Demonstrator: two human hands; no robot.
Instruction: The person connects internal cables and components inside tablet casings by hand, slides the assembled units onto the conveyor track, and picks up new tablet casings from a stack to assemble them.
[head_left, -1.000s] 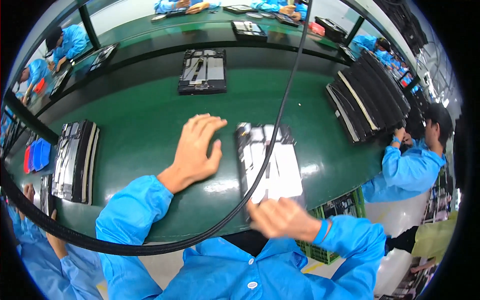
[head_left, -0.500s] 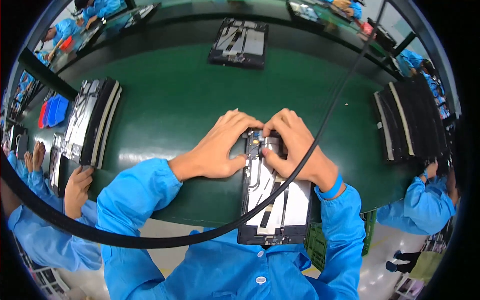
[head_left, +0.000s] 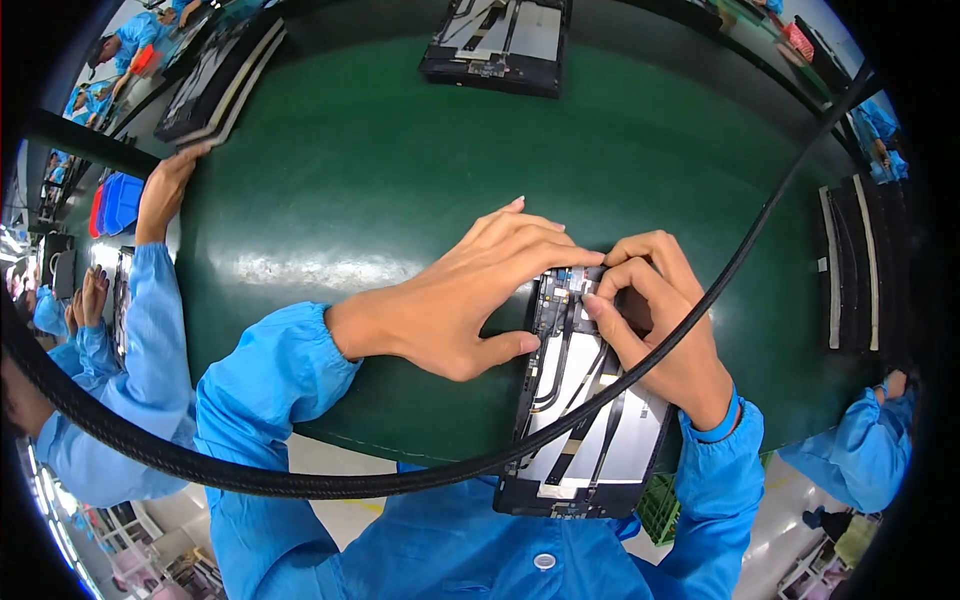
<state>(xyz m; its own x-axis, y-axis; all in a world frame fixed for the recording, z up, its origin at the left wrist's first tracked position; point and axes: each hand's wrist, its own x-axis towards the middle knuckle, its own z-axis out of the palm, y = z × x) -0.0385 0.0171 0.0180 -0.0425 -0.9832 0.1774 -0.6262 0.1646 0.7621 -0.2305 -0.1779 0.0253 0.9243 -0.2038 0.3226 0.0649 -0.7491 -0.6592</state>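
Note:
An opened tablet [head_left: 632, 445] lies tilted over the table's front edge, its bare battery, flat cables and circuit board facing up. My left hand [head_left: 465, 295] has its fingers stretched and spread. Its index fingertip reaches the tablet's top edge, while the thumb rests at the left edge. Bent over the top right corner, my right hand [head_left: 665, 312] pinches thumb and index together at the circuit board. Whatever lies between those fingertips is too small or hidden to make out. A blue band circles my right wrist.
A black cable [head_left: 330, 485] arcs across the view, over the tablet. Another opened tablet [head_left: 540, 35] lies on the green table [head_left: 350, 200]. A stack of tablets [head_left: 235, 75] stands far left, touched by a co-worker's hand [head_left: 165, 190]. Dark padded slabs [head_left: 850, 270] stand at right.
The view has shifted. My right thumb and index have moved onto the board's top part in a pinch. At left, the co-worker's hand and the tablet stack have moved farther away.

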